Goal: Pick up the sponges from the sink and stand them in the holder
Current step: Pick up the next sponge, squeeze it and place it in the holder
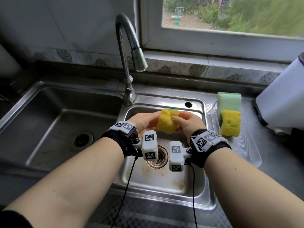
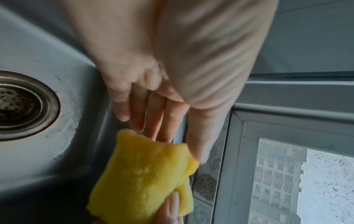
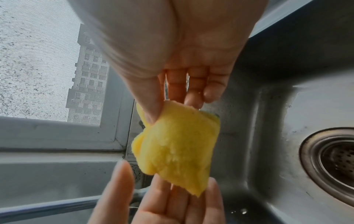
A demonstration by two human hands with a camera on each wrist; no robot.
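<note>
While the sponge [image 1: 166, 124] hangs above the sink [image 1: 164, 191], the right hand [image 1: 189, 125] pinches it. The left hand [image 1: 144, 123] touches it with straight fingers.

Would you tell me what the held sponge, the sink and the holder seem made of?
Sponge: soft yellow foam, pitted, creasing where pinched. Sink: stainless steel, by its dull grey sheen; stained. Holder: likely clear plastic, ribbed and see-through.

A sponge [image 1: 166, 123] is over the sink [image 1: 164, 183], with two sponges [image 1: 229, 102] [image 1: 230, 125] in the holder [image 1: 250, 155] rightward.
</note>
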